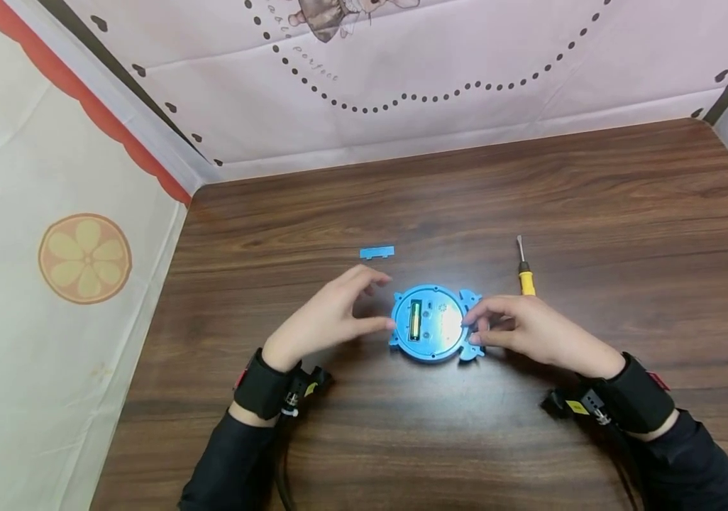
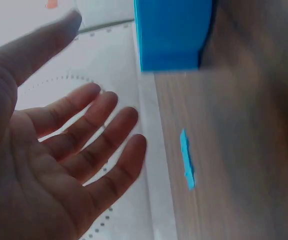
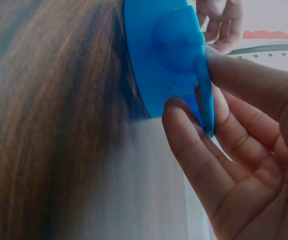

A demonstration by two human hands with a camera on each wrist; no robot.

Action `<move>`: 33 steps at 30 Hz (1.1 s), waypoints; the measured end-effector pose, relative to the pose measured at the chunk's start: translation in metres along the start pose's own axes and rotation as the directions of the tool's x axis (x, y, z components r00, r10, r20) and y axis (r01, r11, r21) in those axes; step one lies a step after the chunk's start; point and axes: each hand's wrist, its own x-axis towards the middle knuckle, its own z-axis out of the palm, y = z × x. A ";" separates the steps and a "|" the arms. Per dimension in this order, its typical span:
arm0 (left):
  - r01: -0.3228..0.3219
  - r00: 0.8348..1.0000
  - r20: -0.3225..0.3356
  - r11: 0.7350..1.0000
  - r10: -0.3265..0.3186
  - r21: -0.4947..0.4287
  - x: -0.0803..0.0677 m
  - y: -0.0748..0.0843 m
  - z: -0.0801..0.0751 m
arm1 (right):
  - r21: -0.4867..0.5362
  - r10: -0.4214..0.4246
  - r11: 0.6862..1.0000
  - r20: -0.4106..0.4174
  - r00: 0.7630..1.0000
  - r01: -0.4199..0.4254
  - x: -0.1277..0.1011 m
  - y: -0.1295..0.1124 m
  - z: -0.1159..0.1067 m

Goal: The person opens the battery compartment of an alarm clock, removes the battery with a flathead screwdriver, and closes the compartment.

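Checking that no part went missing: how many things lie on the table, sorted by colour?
Blue: 2, the round device with its open battery slot, and the small cover piece.
Yellow-handled: 1, the screwdriver.
Total: 3.

screwdriver [image 1: 523, 273] — yellow handle | small blue cover [image 1: 377, 252] | wooden table [image 1: 626, 213]

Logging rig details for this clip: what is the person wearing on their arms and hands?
Both hands, left hand and right hand, are bare. Dark long sleeves cover the forearms. Each wrist has a wide black strap carrying a small camera unit with a yellow label; a black cable trails from the left one.
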 end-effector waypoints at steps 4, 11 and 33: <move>0.007 1.000 0.021 1.000 -0.008 0.026 -0.005 0.005 0.014 | -0.002 0.009 1.000 -0.002 1.000 -0.009 0.001 0.000 0.000; 0.018 0.999 0.027 0.993 -0.021 0.115 -0.007 0.005 0.031 | -0.010 0.017 1.000 -0.007 1.000 -0.017 0.001 0.002 0.000; -0.002 1.000 0.018 0.997 0.000 0.079 -0.009 -0.002 0.036 | -0.051 0.004 0.999 -0.067 0.998 -0.007 0.000 -0.003 0.002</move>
